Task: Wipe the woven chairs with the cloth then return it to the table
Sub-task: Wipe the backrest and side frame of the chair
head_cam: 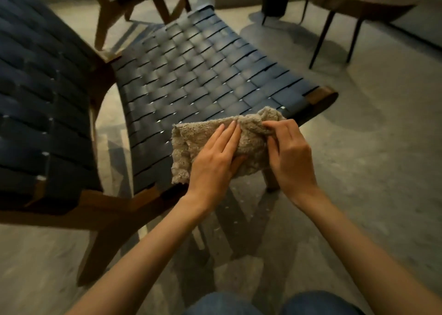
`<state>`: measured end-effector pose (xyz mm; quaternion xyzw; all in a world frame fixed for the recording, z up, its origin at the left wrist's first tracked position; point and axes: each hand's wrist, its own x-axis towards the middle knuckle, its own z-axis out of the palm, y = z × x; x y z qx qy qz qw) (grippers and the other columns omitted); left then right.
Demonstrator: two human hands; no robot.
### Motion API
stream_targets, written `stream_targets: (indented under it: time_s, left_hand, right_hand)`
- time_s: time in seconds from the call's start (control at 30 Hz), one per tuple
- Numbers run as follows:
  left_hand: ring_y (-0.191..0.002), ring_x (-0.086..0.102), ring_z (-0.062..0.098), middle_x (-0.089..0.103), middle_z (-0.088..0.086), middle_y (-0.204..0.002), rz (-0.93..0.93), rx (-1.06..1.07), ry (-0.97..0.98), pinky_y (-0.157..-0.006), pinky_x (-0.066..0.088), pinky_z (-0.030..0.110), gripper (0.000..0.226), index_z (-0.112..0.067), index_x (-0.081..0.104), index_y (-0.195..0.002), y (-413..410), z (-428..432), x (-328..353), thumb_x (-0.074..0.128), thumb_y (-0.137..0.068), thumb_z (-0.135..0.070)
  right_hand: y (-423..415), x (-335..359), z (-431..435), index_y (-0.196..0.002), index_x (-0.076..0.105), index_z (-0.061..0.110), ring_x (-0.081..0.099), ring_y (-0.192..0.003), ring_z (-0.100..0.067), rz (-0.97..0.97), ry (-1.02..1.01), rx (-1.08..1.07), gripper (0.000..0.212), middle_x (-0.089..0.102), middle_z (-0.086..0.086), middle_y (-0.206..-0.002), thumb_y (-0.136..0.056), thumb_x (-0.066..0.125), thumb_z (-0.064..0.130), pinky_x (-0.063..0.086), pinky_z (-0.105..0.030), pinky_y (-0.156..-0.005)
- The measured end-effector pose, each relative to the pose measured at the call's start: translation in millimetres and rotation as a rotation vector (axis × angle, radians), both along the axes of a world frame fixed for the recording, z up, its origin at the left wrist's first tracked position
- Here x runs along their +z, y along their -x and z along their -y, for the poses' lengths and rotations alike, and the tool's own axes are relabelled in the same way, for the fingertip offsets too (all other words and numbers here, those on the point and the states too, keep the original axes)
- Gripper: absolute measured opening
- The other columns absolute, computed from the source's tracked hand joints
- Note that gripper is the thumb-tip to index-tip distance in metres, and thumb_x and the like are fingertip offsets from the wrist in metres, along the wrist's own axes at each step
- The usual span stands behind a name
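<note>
— Dark strapping fills most of the frame: one woven chair (203,75) runs through the centre, and a second woven chair (35,99) takes the left edge. How far along is the job?

— The seats give no sign of which straps are wiped. I'd judge it mid-task, with the person rearranging the cloth (189,142) between passes.

— And the counter (354,1)?

— Upper right, well apart from both hands. The cloth is not on it, so the return is not yet done.

— Where is the cloth, then?

— Just below centre, over the front edge of the centre chair's seat. Whether it rests on the straps I cannot tell.

— The hands?

— The left hand (212,166) lies with fingers straight on top and the thumb tucked beneath, clamping it. The right hand (289,156) pinches a bunched fold at the cloth's right end with curled fingertips.

— What remains?

— Probably more wiping, then carrying it to the counter.
</note>
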<state>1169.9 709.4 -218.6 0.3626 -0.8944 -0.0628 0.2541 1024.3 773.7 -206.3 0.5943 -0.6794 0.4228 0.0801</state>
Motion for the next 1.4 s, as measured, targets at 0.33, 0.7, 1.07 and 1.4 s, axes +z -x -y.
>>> stream_targets:
  time_s: [0.33, 0.7, 1.07, 1.4]
  left_hand:
    - [-0.139, 0.032, 0.022, 0.036, 0.005, -0.151, -0.087, -0.158, 0.097, -0.111, 0.028, 0.033, 0.058, -0.013, 0.031, -0.146, 122, 19, 28, 0.048, -0.096, -0.037]
    - [-0.120, 0.033, 0.027, 0.037, 0.009, -0.138, -0.007, -0.175, 0.207, -0.099, 0.032, 0.038, 0.059, -0.019, 0.027, -0.148, 125, 27, 29, 0.047, -0.096, -0.039]
    - [-0.107, 0.049, 0.029, 0.047, 0.016, -0.132, 0.094, -0.105, 0.356, -0.093, 0.043, 0.040, 0.070, -0.009, 0.031, -0.146, 91, 5, 14, 0.066, -0.085, -0.010]
    - [-0.107, 0.048, 0.029, 0.045, 0.014, -0.134, 0.156, -0.089, 0.410, -0.092, 0.043, 0.040, 0.072, -0.014, 0.029, -0.148, 64, 2, 7, 0.066, -0.086, -0.009]
  right_hand:
    - [80, 24, 14, -0.117, 0.057, 0.009, 0.045, -0.096, -0.006, 0.173, 0.102, -0.401, 0.024, 0.052, -0.013, -0.113, -0.096, 0.046, 0.005, 0.032, 0.003, -0.079]
    - [88, 11, 43, -0.142, 0.026, 0.020, 0.048, -0.115, -0.021, 0.662, 0.105, -0.131, 0.044, 0.035, -0.014, -0.140, -0.102, 0.038, 0.035, 0.051, -0.027, -0.084]
    - [62, -1, 33, -0.152, -0.003, 0.026, 0.016, -0.140, -0.027, 0.531, 0.023, -0.242, 0.061, 0.006, -0.011, -0.157, -0.102, 0.031, 0.037, 0.022, -0.045, -0.110]
    - [43, -7, 25, -0.149, -0.016, 0.025, 0.027, -0.136, -0.032, 0.638, -0.020, -0.172, 0.070, 0.024, -0.019, -0.150, -0.102, 0.033, 0.038, 0.024, -0.048, -0.114]
